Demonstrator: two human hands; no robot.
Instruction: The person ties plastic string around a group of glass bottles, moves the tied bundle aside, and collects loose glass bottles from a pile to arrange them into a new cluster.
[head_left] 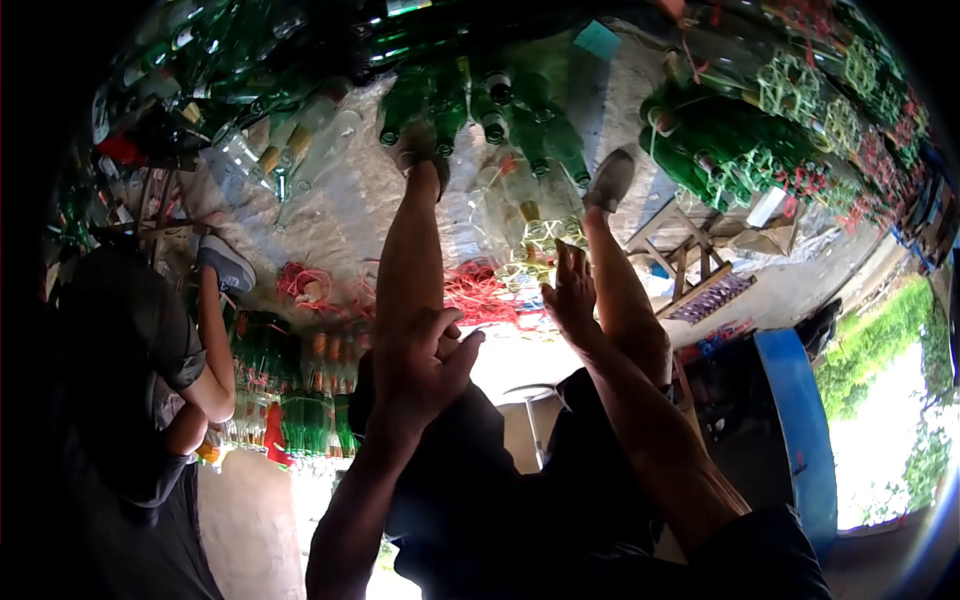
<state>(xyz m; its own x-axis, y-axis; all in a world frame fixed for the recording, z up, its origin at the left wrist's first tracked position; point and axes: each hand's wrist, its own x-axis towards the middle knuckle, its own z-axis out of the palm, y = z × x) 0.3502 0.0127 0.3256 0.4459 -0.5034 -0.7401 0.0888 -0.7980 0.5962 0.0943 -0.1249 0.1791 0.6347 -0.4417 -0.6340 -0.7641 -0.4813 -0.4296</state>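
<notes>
My left hand [432,368] is above my lap, its fingers curled in and its thumb sticking out to the right. Whether anything lies within the curled fingers is hidden. My right hand [572,295] is farther forward, fingers stretched out and thumb apart, with no held thing visible. Just beyond its fingertips, yellow-green string netting [548,235] lies by clear glass bottles [500,205]. Green bottles [535,125] lie between my feet, beyond the clear ones. A tangle of red string [480,292] shows between my two hands.
A person [135,360] sits at the left near more bottles [305,425]. Loose clear bottles [325,140] lie on the floor sheet. Netted green bottles [725,130] are piled at the upper right. A wooden frame [690,250] and a blue door [795,420] are on the right.
</notes>
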